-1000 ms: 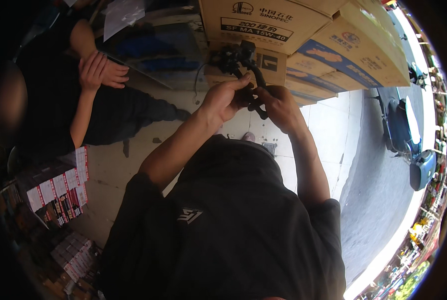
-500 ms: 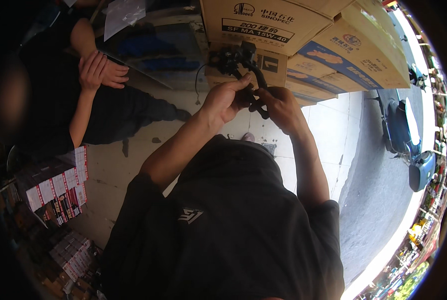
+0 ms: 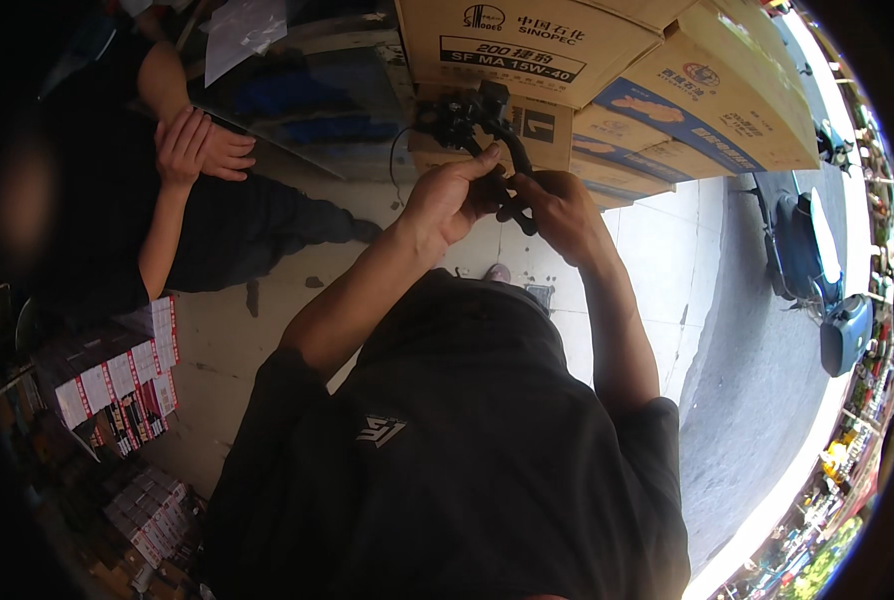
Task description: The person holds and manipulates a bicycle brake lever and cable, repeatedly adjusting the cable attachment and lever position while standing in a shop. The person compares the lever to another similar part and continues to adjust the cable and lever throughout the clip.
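Both my hands are out in front of me, closed on one black brake lever assembly point(image 3: 515, 150) with a boxy block at its upper end and a thin cable hanging off its left side. My left hand point(image 3: 449, 205) wraps the lower left part, its thumb stretched along the piece. My right hand point(image 3: 559, 212) grips the curved lever from the right, and the lever's lower end pokes out below the fingers. The fingers hide much of the lower part. Right behind the assembly is a cardboard carton point(image 3: 547, 130).
More cartons point(image 3: 702, 95) are stacked ahead and to the right. At left a person in dark clothes rests one hand on the other point(image 3: 202, 150). Small white-and-red boxes point(image 3: 122, 375) stand lower left. A scooter point(image 3: 802, 245) is parked on the road at right. Pale tiles point(image 3: 657, 250) cover the floor.
Almost nothing differs. My view has shifted very slightly; both hands keep the same hold on the brake lever assembly.
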Action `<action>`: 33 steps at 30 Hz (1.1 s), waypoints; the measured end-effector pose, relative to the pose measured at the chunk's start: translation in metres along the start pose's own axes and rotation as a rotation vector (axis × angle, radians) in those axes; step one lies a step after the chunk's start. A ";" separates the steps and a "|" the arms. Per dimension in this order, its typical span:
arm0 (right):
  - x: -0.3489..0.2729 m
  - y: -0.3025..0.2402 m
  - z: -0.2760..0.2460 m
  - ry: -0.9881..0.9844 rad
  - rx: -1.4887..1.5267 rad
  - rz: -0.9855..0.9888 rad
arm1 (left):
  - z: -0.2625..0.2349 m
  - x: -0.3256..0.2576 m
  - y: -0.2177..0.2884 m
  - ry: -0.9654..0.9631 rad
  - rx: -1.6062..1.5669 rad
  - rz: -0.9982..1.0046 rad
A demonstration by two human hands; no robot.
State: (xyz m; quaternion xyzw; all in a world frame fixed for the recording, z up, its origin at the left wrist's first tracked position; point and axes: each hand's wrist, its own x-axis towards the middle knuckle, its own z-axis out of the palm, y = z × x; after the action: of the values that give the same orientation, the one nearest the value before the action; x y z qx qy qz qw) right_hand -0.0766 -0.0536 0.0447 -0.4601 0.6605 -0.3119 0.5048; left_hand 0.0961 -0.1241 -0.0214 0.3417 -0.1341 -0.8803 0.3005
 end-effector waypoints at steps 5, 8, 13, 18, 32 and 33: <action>0.003 0.005 -0.001 0.005 -0.033 0.006 | 0.005 -0.002 0.000 0.029 0.006 0.007; 0.002 0.003 0.000 0.011 -0.047 0.002 | 0.008 -0.004 0.001 0.040 0.019 0.014; -0.001 -0.002 0.000 0.011 -0.017 -0.014 | 0.008 -0.003 0.000 0.032 0.034 0.013; -0.003 -0.005 0.000 0.029 -0.008 -0.029 | 0.008 -0.002 0.000 0.036 0.030 0.004; -0.002 -0.002 0.001 0.042 0.055 -0.026 | 0.003 0.002 -0.002 0.020 0.058 -0.001; -0.003 -0.002 0.001 0.044 0.056 -0.028 | 0.003 0.002 -0.002 0.017 0.057 0.002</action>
State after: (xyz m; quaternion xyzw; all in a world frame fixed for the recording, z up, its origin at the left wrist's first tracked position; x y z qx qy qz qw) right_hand -0.0744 -0.0520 0.0473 -0.4482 0.6559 -0.3474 0.4982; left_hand 0.0920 -0.1235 -0.0207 0.3577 -0.1569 -0.8728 0.2927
